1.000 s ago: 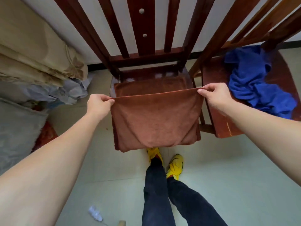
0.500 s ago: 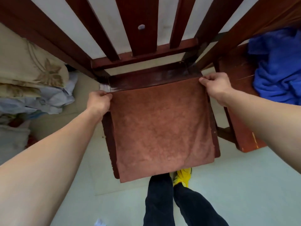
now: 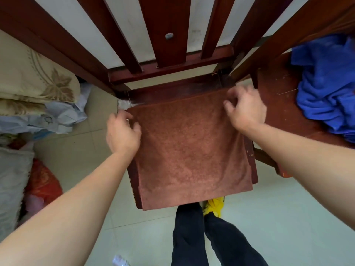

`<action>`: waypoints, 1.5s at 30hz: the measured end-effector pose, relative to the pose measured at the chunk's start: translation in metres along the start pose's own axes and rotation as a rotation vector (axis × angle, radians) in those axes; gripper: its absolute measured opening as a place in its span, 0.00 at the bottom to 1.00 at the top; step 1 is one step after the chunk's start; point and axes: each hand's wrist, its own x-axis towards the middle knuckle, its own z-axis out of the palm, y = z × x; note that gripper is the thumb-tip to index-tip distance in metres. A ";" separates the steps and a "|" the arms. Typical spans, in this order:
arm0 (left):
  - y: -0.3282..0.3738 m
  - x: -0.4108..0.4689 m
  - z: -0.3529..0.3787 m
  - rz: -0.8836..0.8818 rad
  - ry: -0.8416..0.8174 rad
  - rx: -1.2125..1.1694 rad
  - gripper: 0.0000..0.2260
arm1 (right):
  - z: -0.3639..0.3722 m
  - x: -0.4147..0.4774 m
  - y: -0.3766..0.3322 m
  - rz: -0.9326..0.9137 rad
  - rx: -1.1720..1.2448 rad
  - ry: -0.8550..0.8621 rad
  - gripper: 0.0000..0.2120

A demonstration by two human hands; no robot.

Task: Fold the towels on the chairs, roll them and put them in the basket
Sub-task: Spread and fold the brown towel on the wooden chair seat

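Observation:
A folded brown towel (image 3: pixel 190 150) lies flat on the seat of the middle wooden chair (image 3: pixel 172 89), its near edge hanging just past the seat's front. My left hand (image 3: pixel 122 131) hovers over the towel's far left corner, fingers loose and slightly blurred, holding nothing. My right hand (image 3: pixel 245 108) rests over the far right corner with its fingers spread. A crumpled blue towel (image 3: pixel 326 89) lies in a heap on the seat of the right chair (image 3: pixel 276 104). No basket is in view.
Folded beige bedding (image 3: pixel 32 81) and pale bags (image 3: pixel 57 116) are piled on the floor at the left, with a red bundle (image 3: pixel 42 181) below them. My legs and a yellow shoe (image 3: pixel 214 206) stand just in front of the chair. The chair back's slats rise beyond the seat.
The towel went from hanging in front of the chair to lying flat on the seat. Both hands have let go of its far corners and opened.

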 end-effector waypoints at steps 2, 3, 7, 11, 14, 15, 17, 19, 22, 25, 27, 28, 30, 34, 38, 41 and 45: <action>-0.003 -0.027 0.007 0.055 -0.167 0.013 0.05 | 0.008 -0.020 0.000 -0.026 0.149 -0.183 0.06; -0.008 -0.038 0.012 0.038 -0.261 0.033 0.05 | 0.012 -0.028 0.003 0.029 0.241 -0.306 0.04; -0.047 -0.068 0.016 -0.213 -0.310 0.004 0.05 | 0.014 -0.047 0.042 0.351 0.362 -0.282 0.08; -0.079 -0.103 0.010 -0.363 -0.303 -0.041 0.06 | -0.007 -0.081 0.080 0.476 0.247 -0.259 0.08; -0.089 -0.135 0.016 -0.536 -0.354 -0.297 0.09 | -0.011 -0.118 0.093 0.505 0.273 -0.334 0.08; -0.091 -0.146 0.018 -0.571 -0.373 -0.357 0.09 | -0.010 -0.132 0.096 0.512 0.294 -0.374 0.07; -0.094 -0.165 0.024 -0.581 -0.379 -0.432 0.09 | -0.004 -0.156 0.100 0.537 0.371 -0.451 0.05; -0.096 -0.178 0.026 -0.573 -0.347 -0.482 0.08 | 0.003 -0.173 0.106 0.557 0.432 -0.483 0.08; -0.095 -0.184 0.024 -0.551 -0.309 -0.479 0.07 | 0.007 -0.182 0.110 0.570 0.468 -0.457 0.12; -0.086 -0.174 0.014 -0.546 -0.265 -0.546 0.08 | 0.000 -0.169 0.103 0.571 0.561 -0.386 0.13; -0.073 -0.157 0.006 -0.568 -0.216 -0.632 0.10 | -0.009 -0.150 0.093 0.559 0.621 -0.352 0.14; -0.065 -0.147 0.002 -0.585 -0.201 -0.665 0.09 | -0.013 -0.139 0.088 0.566 0.657 -0.348 0.13; -0.052 -0.126 -0.003 -0.633 -0.226 -0.725 0.06 | -0.021 -0.116 0.076 0.616 0.714 -0.366 0.10; -0.038 -0.100 -0.001 -0.737 -0.271 -0.843 0.07 | -0.028 -0.085 0.057 0.761 0.876 -0.468 0.09; -0.037 -0.103 0.010 -0.727 -0.108 -0.753 0.13 | -0.019 -0.089 0.058 0.715 0.842 -0.447 0.16; -0.041 -0.115 0.015 -0.689 -0.106 -0.626 0.10 | -0.005 -0.097 0.065 0.618 0.622 -0.314 0.11; -0.045 -0.120 0.017 -0.656 -0.147 -0.675 0.10 | 0.004 -0.103 0.069 0.632 0.548 -0.267 0.09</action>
